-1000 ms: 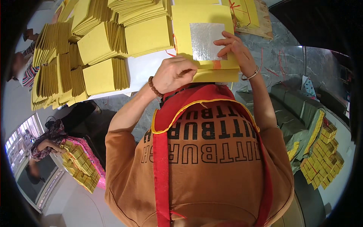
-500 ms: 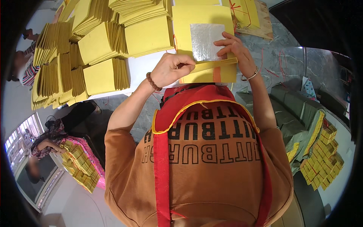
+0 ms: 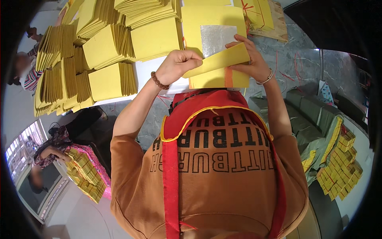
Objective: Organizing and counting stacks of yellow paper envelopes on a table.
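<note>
At the near edge of the table lies yellow paper [image 3: 191, 24] with a silver foil square [image 3: 215, 38] on its face. The paper's near part is lifted into a folded yellow flap [image 3: 223, 59], tilted up to the right and covering the foil's lower edge. My left hand [image 3: 177, 68] pinches the flap's left end between thumb and fingers. Around its right end my right hand [image 3: 254, 61] is closed, fingers behind and thumb below. An orange strip [image 3: 228, 75] shows on the yellow paper beneath the flap.
Piles of folded yellow paper [image 3: 105, 46] crowd the white-topped table [image 3: 151, 71] to the left. Beyond the paper, a yellow bundle [image 3: 256, 16] with red string rests on a wooden board [image 3: 278, 22]. Yellow bundles [image 3: 340, 167] fill the right side near a dark sofa [image 3: 304, 115]. Other people are at left.
The flap's right end has risen and its broad face now shows. My right hand has gone from resting over the foil to gripping that end; my left hand has shifted slightly left.
</note>
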A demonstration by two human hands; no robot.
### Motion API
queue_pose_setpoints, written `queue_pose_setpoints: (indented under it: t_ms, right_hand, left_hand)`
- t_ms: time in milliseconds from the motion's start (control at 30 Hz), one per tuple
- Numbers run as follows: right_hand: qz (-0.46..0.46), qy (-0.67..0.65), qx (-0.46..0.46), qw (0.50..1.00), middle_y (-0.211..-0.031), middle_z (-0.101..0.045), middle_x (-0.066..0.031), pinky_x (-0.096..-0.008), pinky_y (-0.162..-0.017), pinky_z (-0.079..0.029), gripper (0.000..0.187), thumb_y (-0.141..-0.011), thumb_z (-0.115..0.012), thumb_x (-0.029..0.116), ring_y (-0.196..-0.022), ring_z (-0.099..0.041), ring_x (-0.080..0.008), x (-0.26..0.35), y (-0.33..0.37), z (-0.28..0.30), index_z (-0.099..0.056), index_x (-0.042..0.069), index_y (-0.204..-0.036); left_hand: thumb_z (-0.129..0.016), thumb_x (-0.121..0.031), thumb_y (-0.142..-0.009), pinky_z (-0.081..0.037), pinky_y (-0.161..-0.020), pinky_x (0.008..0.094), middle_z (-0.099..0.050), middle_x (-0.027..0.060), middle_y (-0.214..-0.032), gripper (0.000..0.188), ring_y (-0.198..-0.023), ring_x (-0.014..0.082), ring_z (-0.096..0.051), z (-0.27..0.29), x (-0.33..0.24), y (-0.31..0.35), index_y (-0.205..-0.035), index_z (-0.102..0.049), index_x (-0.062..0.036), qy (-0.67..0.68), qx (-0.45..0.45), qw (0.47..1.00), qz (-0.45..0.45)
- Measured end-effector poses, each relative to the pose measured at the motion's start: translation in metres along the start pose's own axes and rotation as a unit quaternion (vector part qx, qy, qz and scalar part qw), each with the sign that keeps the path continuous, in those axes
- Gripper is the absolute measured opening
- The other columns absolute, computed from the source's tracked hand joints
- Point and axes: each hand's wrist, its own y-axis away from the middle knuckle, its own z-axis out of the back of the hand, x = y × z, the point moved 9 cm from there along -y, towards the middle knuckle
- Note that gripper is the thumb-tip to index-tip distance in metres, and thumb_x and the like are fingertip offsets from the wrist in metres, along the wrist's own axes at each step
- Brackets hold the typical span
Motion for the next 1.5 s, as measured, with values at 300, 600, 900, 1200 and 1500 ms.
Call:
queue_pose_setpoints:
  t_ms: [300, 600, 900, 1200, 1500]
  right_hand:
    - [0.024, 0.026, 0.004, 0.999, -0.121, -0.055, -0.0031, -0.0394, -0.105, -0.026, 0.026, -0.074, -0.066, 0.022, -0.128, -0.032, -0.0292, 0.009, -0.004, 0.000, -0.065, 0.012, -0.098]
    - [0.059, -0.029, -0.041, 0.997, -0.116, -0.059, -0.0032, -0.0390, -0.104, -0.029, 0.022, -0.073, -0.067, 0.008, -0.126, -0.037, -0.0283, 0.000, 0.000, 0.005, -0.065, 0.013, -0.095]
    - [0.087, 0.027, -0.016, 0.996, -0.113, -0.060, -0.0022, -0.0431, -0.104, -0.026, 0.020, -0.077, -0.061, 0.017, -0.122, -0.041, -0.0277, 0.042, 0.005, 0.017, -0.065, 0.016, -0.097]
    - [0.017, 0.135, 0.040, 0.990, -0.099, -0.066, -0.0010, -0.0473, -0.107, -0.018, 0.013, -0.077, -0.062, 0.018, -0.104, -0.057, -0.0184, 0.049, 0.019, 0.002, -0.066, 0.017, -0.089]
    - [-0.243, -0.115, -0.140, 0.953, -0.094, -0.065, -0.0099, -0.0324, -0.077, -0.048, 0.031, -0.080, -0.064, 0.021, -0.087, -0.063, -0.0185, 0.011, 0.014, 0.013, -0.061, 0.000, -0.102]
  left_hand:
    - [-0.057, -0.013, -0.085, -0.043, -0.064, 0.0199, -0.061, -0.0015, -0.074, 0.017, -0.070, 0.0041, -0.051, -0.001, 0.004, -0.002, -0.089, -0.066, 0.0019, -0.014, 0.020, 1.000, -0.006]
    - [-0.060, -0.033, -0.083, -0.033, -0.102, 0.0375, -0.050, 0.0156, -0.126, 0.057, -0.121, 0.0243, -0.044, 0.002, -0.058, 0.019, -0.129, -0.045, -0.0041, -0.152, 0.099, 0.950, -0.253]
    - [-0.051, -0.015, -0.077, -0.041, -0.087, 0.0355, -0.055, 0.0080, -0.120, 0.040, -0.104, 0.0244, -0.052, -0.017, -0.068, 0.032, -0.117, -0.059, -0.0166, -0.580, -0.130, 0.719, -0.360]
    - [-0.063, -0.017, -0.076, -0.044, -0.077, 0.0330, -0.063, 0.0080, -0.101, 0.030, -0.088, 0.0256, -0.057, -0.021, -0.052, 0.045, -0.104, -0.063, -0.0056, -0.425, -0.069, 0.842, -0.324]
    - [-0.057, -0.034, -0.088, -0.046, -0.059, 0.0293, -0.064, 0.0132, -0.072, 0.038, -0.063, 0.0171, -0.061, 0.019, 0.005, -0.004, -0.100, -0.060, 0.0015, -0.082, -0.169, 0.978, -0.090]
